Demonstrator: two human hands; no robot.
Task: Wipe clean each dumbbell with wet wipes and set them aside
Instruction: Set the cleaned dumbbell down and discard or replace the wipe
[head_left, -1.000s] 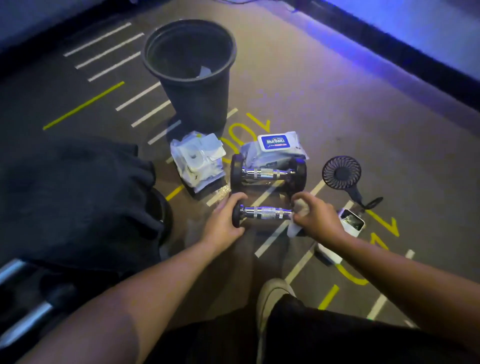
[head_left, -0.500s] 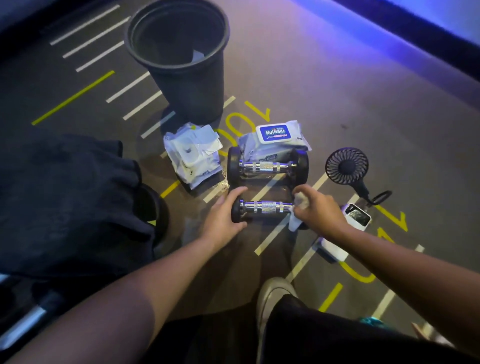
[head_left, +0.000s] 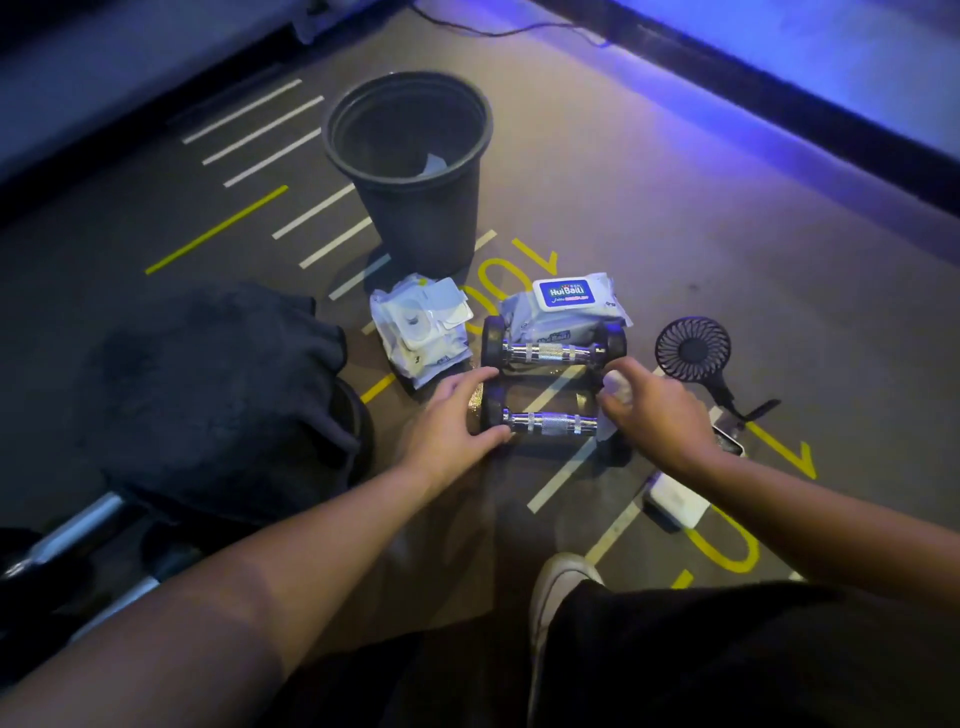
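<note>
**Both hands on the near dumbbell, wipe at its right end**

From where I watch, my left hand (head_left: 453, 415) cups the left weight of the near dumbbell (head_left: 549, 422), fingers curled over the top of the black head and thumb reaching under toward the chrome handle. My right hand (head_left: 655, 410) is bunched around a white wet wipe (head_left: 617, 387), fingers curled tight on it and pressing it onto the dumbbell's right end; a corner of the wipe hangs down just below the fingers beside the handle. The right weight itself is mostly hidden under that hand, so I cannot tell how much of it the wipe covers.

Between my two hands the knurled chrome bar lies level on the floor (head_left: 649, 197). Just beyond my fingertips sits the second dumbbell (head_left: 551, 354), parallel to the first, close but not touching it. Leaning against its far side is a pack of wet wipes (head_left: 566, 301) with a blue label. Beyond my left hand, a little further out, lies an opened wipe packet (head_left: 421, 325) with its flap up. Past both stands a black bin (head_left: 415, 176), a pale scrap showing inside it.

Out beyond my right hand lies a small black handheld fan (head_left: 693, 351); close by my right wrist a white box (head_left: 675, 501) sits on the floor markings. Left of my left forearm is a heap of dark cloth (head_left: 208, 389).
</note>
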